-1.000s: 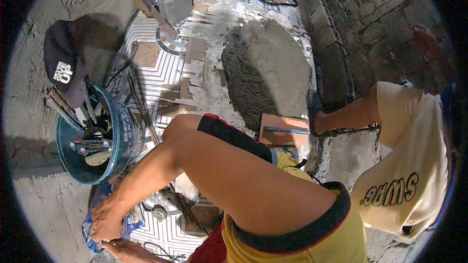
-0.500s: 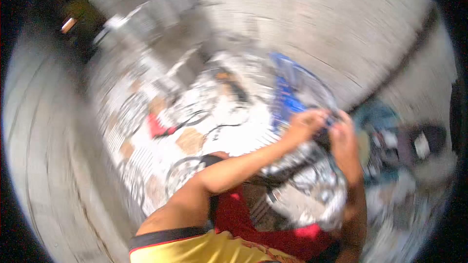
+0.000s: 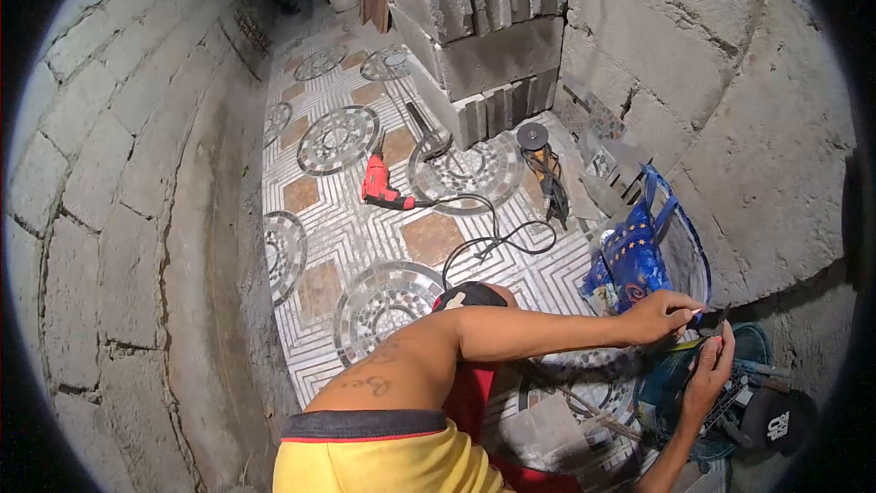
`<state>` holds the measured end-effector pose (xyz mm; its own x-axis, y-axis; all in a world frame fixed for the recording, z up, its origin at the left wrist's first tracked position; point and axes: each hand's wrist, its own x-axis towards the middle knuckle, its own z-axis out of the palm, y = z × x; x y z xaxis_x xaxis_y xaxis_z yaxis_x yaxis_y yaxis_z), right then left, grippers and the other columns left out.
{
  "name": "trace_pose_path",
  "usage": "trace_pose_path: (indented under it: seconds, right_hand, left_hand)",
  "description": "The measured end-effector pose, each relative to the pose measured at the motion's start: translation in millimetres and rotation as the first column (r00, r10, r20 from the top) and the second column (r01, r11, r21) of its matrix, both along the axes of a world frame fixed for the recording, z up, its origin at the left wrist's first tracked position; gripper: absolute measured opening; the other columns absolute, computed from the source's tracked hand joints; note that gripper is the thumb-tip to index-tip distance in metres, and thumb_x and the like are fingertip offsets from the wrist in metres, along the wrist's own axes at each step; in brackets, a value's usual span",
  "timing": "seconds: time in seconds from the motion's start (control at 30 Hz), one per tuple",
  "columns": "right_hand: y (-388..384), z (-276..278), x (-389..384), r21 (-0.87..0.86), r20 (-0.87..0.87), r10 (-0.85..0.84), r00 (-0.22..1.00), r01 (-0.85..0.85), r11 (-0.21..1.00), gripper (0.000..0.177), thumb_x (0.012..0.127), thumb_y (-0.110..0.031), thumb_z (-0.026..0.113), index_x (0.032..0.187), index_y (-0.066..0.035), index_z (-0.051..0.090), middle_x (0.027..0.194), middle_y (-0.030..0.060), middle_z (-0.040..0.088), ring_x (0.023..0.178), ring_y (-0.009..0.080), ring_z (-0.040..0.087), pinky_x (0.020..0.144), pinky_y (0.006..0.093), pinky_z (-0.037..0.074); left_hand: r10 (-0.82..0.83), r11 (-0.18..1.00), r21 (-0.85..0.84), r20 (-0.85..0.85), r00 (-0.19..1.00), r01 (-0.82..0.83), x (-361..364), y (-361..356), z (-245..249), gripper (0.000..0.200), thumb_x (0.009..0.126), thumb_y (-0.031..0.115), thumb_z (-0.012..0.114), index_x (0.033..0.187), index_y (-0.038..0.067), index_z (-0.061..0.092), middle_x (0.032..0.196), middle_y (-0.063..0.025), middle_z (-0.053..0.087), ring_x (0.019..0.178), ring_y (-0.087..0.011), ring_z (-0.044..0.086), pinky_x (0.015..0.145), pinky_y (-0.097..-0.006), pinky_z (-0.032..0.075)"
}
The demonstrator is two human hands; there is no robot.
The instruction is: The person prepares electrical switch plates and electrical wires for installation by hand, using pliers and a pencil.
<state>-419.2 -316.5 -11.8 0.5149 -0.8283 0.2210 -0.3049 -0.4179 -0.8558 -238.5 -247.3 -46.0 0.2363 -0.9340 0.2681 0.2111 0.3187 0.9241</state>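
Observation:
My left hand (image 3: 664, 318) is closed in a pinch at the right, its fingertips on a small item too tiny to make out. Close beside it, my right hand (image 3: 710, 367) is closed round a small dark object (image 3: 718, 319), which points up between the two hands. Both hands are over the rim of a teal basket (image 3: 753, 338) holding tools. A blue bag (image 3: 639, 251) with yellow stars stands just beyond my left hand.
A red power drill (image 3: 383, 186) lies on the patterned floor with its black cord (image 3: 493, 239) looped. Behind are an angle grinder (image 3: 540, 160) and stacked concrete blocks (image 3: 500, 55). A black cap (image 3: 777, 422) rests at the basket's right. Block walls rise on both sides.
The view has turned and sharpened, so the hands and bag now appear farther right and lower. Both hands remain close together; the dark object now shows more clearly.

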Motion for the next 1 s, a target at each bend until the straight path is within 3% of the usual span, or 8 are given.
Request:
trace_pose_path:
  seconds: [0.13,0.2,0.23,0.33,0.47,0.77,0.93,1.0]
  right_hand:
    - [8,17,-2,0.15,-0.126,-0.025,0.992,0.045,0.988,0.05,0.099,-0.033,0.049,0.135,0.002,0.043,0.108,0.0097,0.054,0.091,0.0162,0.051,0.079,0.0304,0.044]
    - [-3,-3,-7,-0.012,-0.112,-0.035,0.993,0.034,0.999,0.049,0.099,-0.032,0.049,0.135,0.002,0.043,0.104,0.0094,0.055,0.087,0.0161,0.053,0.077,0.0301,0.045]
    - [-2,-8,-3,-0.118,-0.036,-0.062,0.997,0.057,0.991,0.046,0.1,-0.029,0.048,0.134,0.001,0.044,0.093,0.0046,0.052,0.073,0.0101,0.048,0.063,0.0251,0.042]
    - [3,3,-5,0.066,0.027,-0.037,0.999,0.035,0.997,0.042,0.1,-0.028,0.047,0.131,0.001,0.046,0.087,0.0014,0.048,0.064,0.007,0.043,0.054,0.0234,0.037]
    - [-1,0,-9,0.048,0.054,-0.035,0.998,0.033,0.998,0.04,0.101,-0.027,0.046,0.129,0.001,0.047,0.085,0.001,0.047,0.064,0.0076,0.043,0.054,0.0238,0.037]
    - [4,6,-15,0.115,0.146,0.037,0.989,-0.054,0.992,0.038,0.101,-0.026,0.045,0.127,0.002,0.048,0.08,0.0009,0.047,0.063,0.0065,0.042,0.053,0.0213,0.036]
    - [3,11,-24,0.143,-0.008,-0.076,0.997,0.076,0.987,0.041,0.099,-0.025,0.047,0.13,0.001,0.047,0.097,0.0074,0.058,0.081,0.0146,0.053,0.073,0.0278,0.045]
    - [10,25,-20,0.008,-0.085,-0.094,0.992,0.095,0.995,0.038,0.097,-0.022,0.05,0.128,0.0,0.049,0.099,0.0135,0.06,0.09,0.0229,0.058,0.081,0.0333,0.045]
  left_hand:
    - [0.049,0.999,-0.001,0.095,0.994,-0.049,0,0,-1,0.032,0.095,0.018,0.05,0.116,-0.003,0.061,0.08,-0.0044,0.062,0.073,-0.0108,0.056,0.072,-0.0273,0.045]
    - [0.048,0.999,-0.011,0.087,0.995,-0.047,1,-2,-3,0.032,0.095,0.019,0.051,0.116,-0.003,0.061,0.077,-0.0038,0.062,0.072,-0.0105,0.056,0.071,-0.0265,0.045]
    - [0.019,1.0,-0.009,0.082,0.996,-0.019,0,-2,-5,0.033,0.096,0.02,0.051,0.118,-0.002,0.06,0.078,-0.0027,0.062,0.073,-0.0098,0.056,0.071,-0.0256,0.045]
    - [-0.026,1.0,-0.011,0.047,0.999,0.026,-3,-3,-4,0.033,0.098,0.021,0.05,0.12,-0.002,0.058,0.078,-0.0013,0.061,0.072,-0.0084,0.056,0.067,-0.0244,0.045]
    - [-0.121,0.988,0.078,-0.11,0.987,0.13,-8,2,3,0.032,0.097,0.019,0.05,0.121,-0.002,0.059,0.072,-0.0019,0.058,0.063,-0.0073,0.052,0.057,-0.0242,0.042]
    - [-0.121,0.986,0.108,-0.054,0.991,0.126,-10,1,4,0.033,0.099,0.025,0.051,0.121,0.002,0.059,0.078,0.001,0.058,0.065,-0.0056,0.053,0.056,-0.0217,0.043]
    - [0.014,0.997,-0.077,0.09,0.996,-0.007,-14,-10,-12,0.039,0.097,0.033,0.053,0.126,0.007,0.058,0.088,0.0,0.061,0.065,-0.0068,0.051,0.058,-0.0228,0.045]
    - [-0.161,0.957,0.221,-0.136,0.978,0.189,-7,7,26,0.041,0.096,0.03,0.055,0.131,0.008,0.055,0.079,0.0024,0.053,0.055,-0.0047,0.039,0.048,-0.0199,0.032]
